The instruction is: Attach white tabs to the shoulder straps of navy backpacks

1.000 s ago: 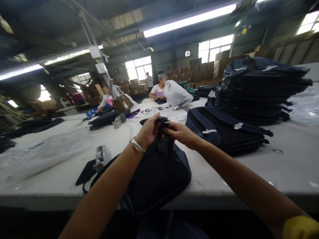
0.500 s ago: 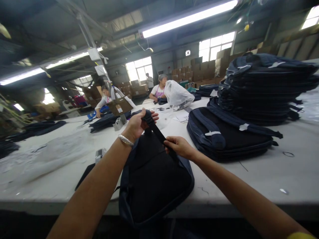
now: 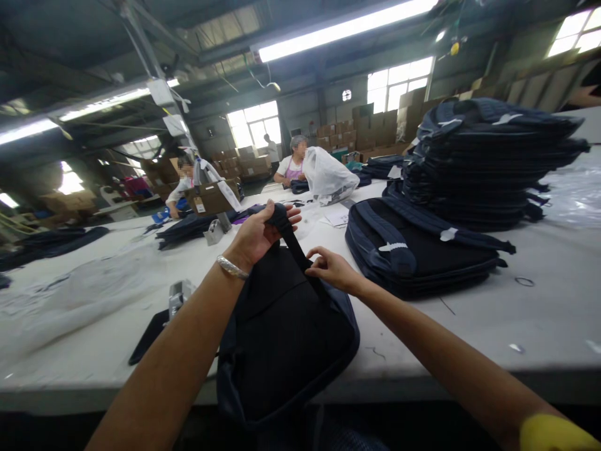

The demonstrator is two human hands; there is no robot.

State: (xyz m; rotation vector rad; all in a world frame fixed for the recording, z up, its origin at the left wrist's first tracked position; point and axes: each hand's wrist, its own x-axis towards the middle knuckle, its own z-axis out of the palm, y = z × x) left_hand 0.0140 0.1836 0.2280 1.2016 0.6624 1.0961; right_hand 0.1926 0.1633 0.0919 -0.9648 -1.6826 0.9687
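A dark navy backpack point(image 3: 282, 338) stands propped at the near edge of the white table point(image 3: 469, 313), its lower part hanging over the edge. My left hand point(image 3: 256, 235), with a silver bracelet on the wrist, is closed round the top end of a black strap point(image 3: 293, 244) and holds it up. My right hand point(image 3: 328, 269) pinches the same strap lower down, just above the backpack's face. The strap runs taut between the two hands.
A flat navy backpack point(image 3: 422, 250) lies right of my hands, with a tall stack of backpacks point(image 3: 488, 163) behind it. A tape dispenser point(image 3: 177, 294) sits to the left. Crumpled clear plastic point(image 3: 70, 294) covers the left table. Two seated people point(image 3: 291, 164) work far across.
My hands have drawn apart: the left lifted the strap's end up and left, the right slid down along it. The strap now runs taut. The view shifted slightly.
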